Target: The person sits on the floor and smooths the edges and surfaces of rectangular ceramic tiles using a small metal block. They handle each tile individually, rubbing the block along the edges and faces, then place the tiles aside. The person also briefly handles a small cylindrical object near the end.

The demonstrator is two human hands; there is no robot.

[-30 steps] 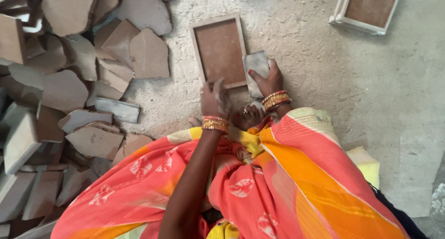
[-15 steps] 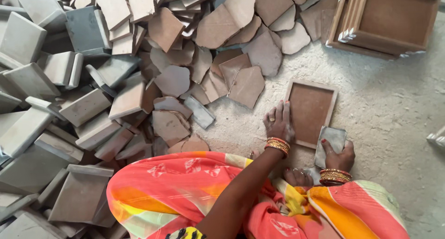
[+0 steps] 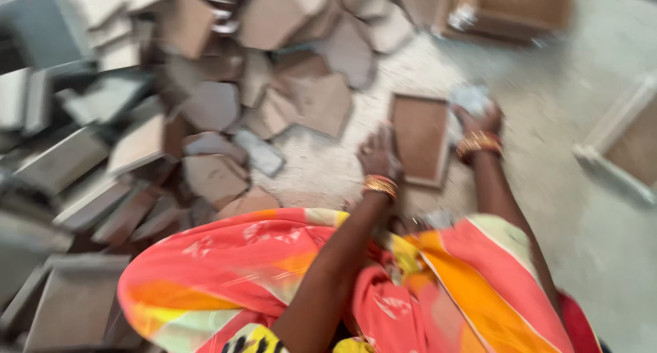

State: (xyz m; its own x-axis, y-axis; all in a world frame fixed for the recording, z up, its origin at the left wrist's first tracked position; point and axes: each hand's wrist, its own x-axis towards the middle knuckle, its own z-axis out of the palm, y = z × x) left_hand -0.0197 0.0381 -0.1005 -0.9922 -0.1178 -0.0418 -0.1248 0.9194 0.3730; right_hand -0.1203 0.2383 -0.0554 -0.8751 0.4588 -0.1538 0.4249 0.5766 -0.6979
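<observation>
Head view, blurred: a brown framed tile [image 3: 419,137] lies flat on the floor [image 3: 588,209]. The left hand [image 3: 378,154] rests open at its left edge; the right hand [image 3: 481,119] grips a grey pad [image 3: 469,96] at its far-right corner. Rubbing looks unfinished.

Brown tile [image 3: 419,137], grey-brown shards [image 3: 301,100], pink-orange patterned garment [image 3: 274,271], gold bangles [image 3: 380,185].
</observation>
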